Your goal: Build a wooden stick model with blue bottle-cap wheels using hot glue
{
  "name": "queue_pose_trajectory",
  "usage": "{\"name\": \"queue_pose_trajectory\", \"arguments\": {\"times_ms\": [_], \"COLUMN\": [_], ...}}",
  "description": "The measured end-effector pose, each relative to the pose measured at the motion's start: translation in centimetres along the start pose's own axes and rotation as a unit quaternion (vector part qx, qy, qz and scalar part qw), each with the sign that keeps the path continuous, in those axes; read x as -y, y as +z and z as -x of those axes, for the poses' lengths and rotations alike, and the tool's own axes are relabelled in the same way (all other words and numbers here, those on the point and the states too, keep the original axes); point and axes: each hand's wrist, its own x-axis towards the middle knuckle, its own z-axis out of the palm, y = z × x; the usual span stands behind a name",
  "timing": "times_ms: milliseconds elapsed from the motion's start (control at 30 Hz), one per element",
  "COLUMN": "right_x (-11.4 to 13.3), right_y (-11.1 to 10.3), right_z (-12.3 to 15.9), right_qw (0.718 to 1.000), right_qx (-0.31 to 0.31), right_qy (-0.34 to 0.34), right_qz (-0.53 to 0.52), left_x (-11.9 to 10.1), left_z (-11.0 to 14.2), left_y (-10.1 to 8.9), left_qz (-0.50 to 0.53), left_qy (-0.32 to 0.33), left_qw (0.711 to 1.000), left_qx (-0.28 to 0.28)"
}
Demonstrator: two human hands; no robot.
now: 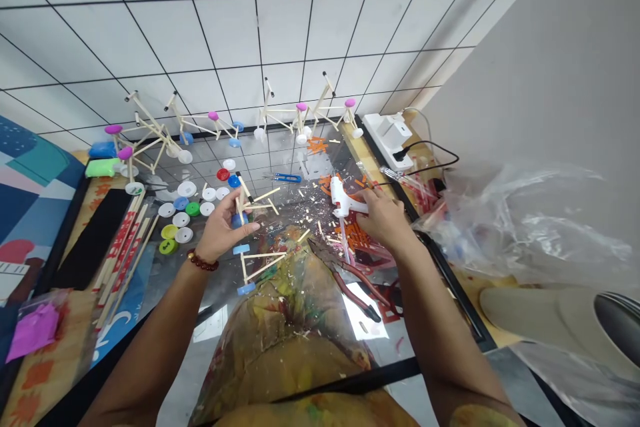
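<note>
white tiles cover the wall (285,20) behind a glossy dark tabletop (260,177). clear plastic wrapping (525,227) lies on the right. near the middle, red-handled pliers (345,273) lie open, jaws toward the wood scraps (310,210). the two hands are well apart: the right hand (383,213) is closed on the handle of a white glue gun (343,199), just beyond the pliers; the left hand (225,223) pinches a stick frame (243,203) with a blue wheel, over the table's left half. a second stick frame (260,263) sits just below that hand. loose wheels (187,189), white, blue, green, yellow and red, lie beside it.
</note>
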Motion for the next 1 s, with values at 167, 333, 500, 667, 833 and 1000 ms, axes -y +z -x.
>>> {"name": "queue_pose_trajectory", "arguments": {"times_ms": [167,333,500,667,833,1000], "right_x": [-0.3,2.0,8.2,12.5,13.5,13.3], "right_y": [-0.2,-2.6,-3.6,-3.7,-4.2,-4.1], "right_z": [0.3,2.2,4.1,4.3,5.0,5.4], "right_qw": [0.999,0.957,0.869,0.812,0.8,0.798], "right_qx": [-0.034,-0.143,-0.117,-0.112,-0.107,-0.099], "right_qy": [-0.007,-0.103,-0.187,-0.21,-0.202,-0.188], "right_qz": [-0.011,-0.231,-0.443,-0.534,-0.555,-0.564], "left_x": [-0.5,-3.8,-7.0,-7.7,-7.9,-8.1], "left_z": [-0.1,0.3,1.3,2.2,2.6,2.8], "left_y": [0.2,1.1,2.4,3.7,4.6,4.9], "left_qz": [0.078,0.283,0.35,0.399,0.403,0.416], "left_qy": [-0.016,-0.063,-0.139,-0.194,-0.202,-0.188], "left_qw": [0.996,0.954,0.926,0.896,0.892,0.889], "left_qx": [-0.038,-0.074,-0.025,0.017,0.035,0.036]}}
